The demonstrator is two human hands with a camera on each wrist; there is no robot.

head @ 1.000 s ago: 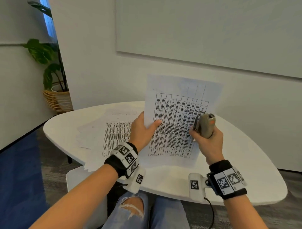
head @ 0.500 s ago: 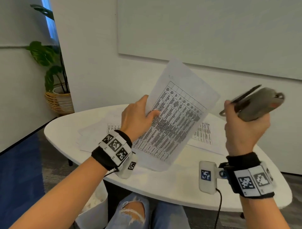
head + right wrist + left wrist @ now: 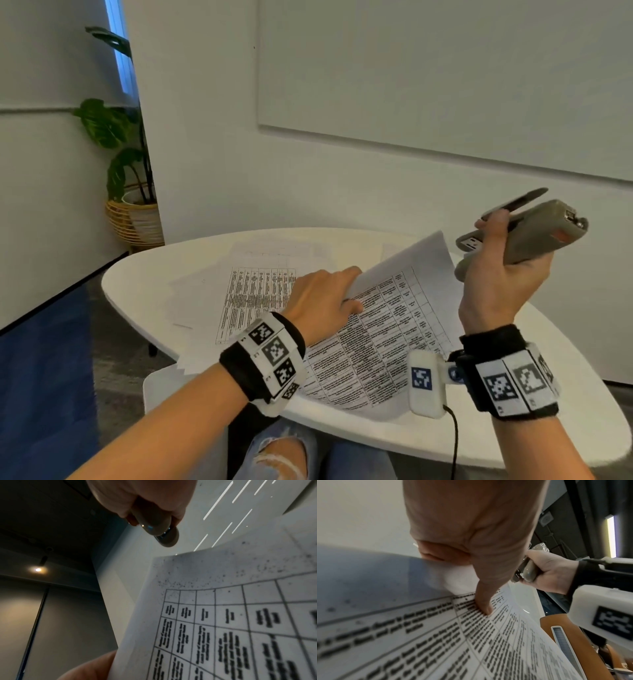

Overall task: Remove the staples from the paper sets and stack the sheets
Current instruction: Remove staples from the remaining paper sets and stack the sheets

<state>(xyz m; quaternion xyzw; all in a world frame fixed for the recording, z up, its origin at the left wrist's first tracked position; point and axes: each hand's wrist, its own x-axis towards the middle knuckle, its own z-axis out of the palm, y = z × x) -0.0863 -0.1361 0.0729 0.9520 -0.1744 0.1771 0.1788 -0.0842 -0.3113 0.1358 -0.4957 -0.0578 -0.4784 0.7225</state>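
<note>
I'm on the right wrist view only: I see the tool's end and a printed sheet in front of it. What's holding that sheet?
Observer: The left hand grips the printed sheet at its left edge.
Operator: Is the sheet lying flat?
Observer: No. Its far end curls up off the white table, towards the right hand, which holds the grey staple tool raised.
Operator: Where is the stack?
Observer: A loose pile of sheets lies on the table, beyond the left hand and left of the held sheet.
</note>
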